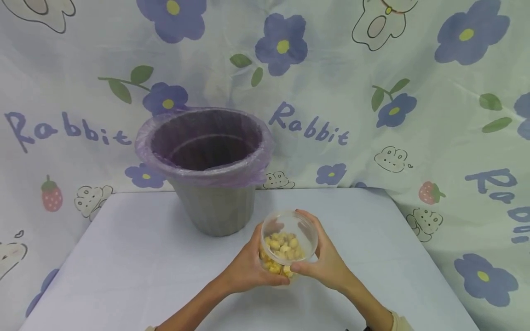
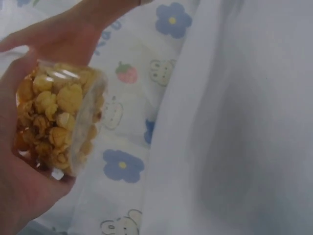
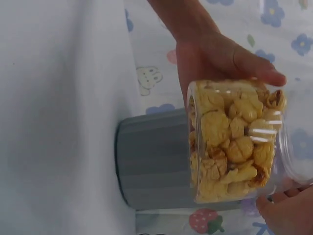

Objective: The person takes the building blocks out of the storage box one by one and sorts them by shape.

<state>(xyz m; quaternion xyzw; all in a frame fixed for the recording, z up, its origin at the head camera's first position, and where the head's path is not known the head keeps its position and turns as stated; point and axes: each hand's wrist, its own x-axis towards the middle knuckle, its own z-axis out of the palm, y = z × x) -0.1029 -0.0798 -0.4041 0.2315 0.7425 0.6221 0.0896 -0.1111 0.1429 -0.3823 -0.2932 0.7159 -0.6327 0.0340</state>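
Both hands hold a clear, round plastic jar of popcorn (image 1: 283,248) in front of me, raised off the table. My left hand (image 1: 248,269) grips its left side, with the thumb across the front. On the other side, my right hand (image 1: 325,264) grips the jar near its rim, thumb in front and fingers behind. Golden popcorn (image 3: 234,142) fills the lower part, and clear wall shows above it. I cannot tell whether a clear lid covers the top. In the left wrist view, the jar's base (image 2: 90,125) faces the white tabletop.
A grey trash bin (image 1: 217,207) lined with a translucent purple bag (image 1: 258,168) stands on the white table (image 1: 124,271), behind and left of the jar. A cloth printed with flowers and rabbits (image 1: 327,92) hangs behind the table and at its sides.
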